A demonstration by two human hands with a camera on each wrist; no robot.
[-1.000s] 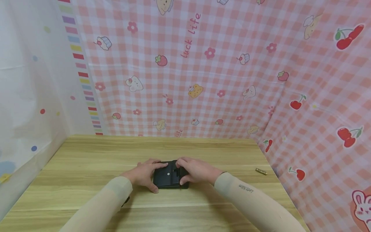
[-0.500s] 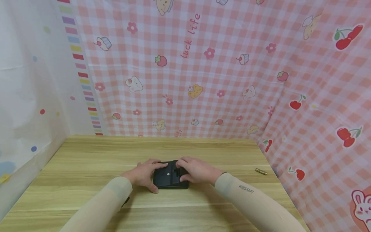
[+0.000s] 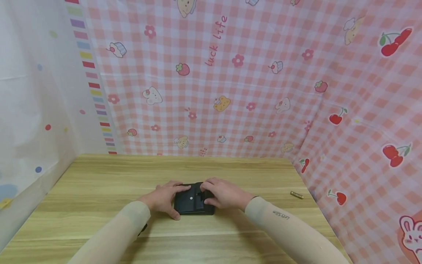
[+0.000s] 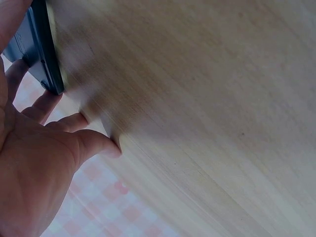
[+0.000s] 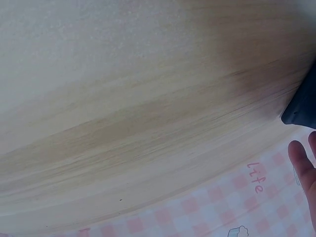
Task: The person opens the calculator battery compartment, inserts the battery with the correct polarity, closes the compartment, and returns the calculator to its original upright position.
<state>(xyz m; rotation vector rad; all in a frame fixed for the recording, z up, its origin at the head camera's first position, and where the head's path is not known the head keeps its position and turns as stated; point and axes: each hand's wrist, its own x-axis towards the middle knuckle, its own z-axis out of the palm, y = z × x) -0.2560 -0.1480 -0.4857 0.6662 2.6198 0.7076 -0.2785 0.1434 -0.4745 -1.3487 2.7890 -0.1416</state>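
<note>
A flat black rectangular device [image 3: 185, 204] lies on the wooden table in the head view, with a small pale round spot on its upper face and a raised section at its right. My left hand [image 3: 163, 198] holds its left end, thumb at the near corner and index finger over the top; in the left wrist view, other fingers reach its far edge. My right hand [image 3: 224, 193] grips the right part, index fingertip and thumb bent down around a dark recess. The palm hides that end. The right wrist view shows only the device's corner [image 5: 299, 112] and some fingertips.
A small gold battery [image 3: 297, 195] lies on the table [image 3: 211, 244] at the right. A pink checked cloth [image 3: 197, 84] hangs along the back and right side, and a white dotted sheet [image 3: 36, 102] along the left. A dark strip [image 3: 143, 230] shows beside the left forearm.
The right thumb has shifted slightly toward the far side across the device's face. The left hand, the device and the battery stay where they were.
</note>
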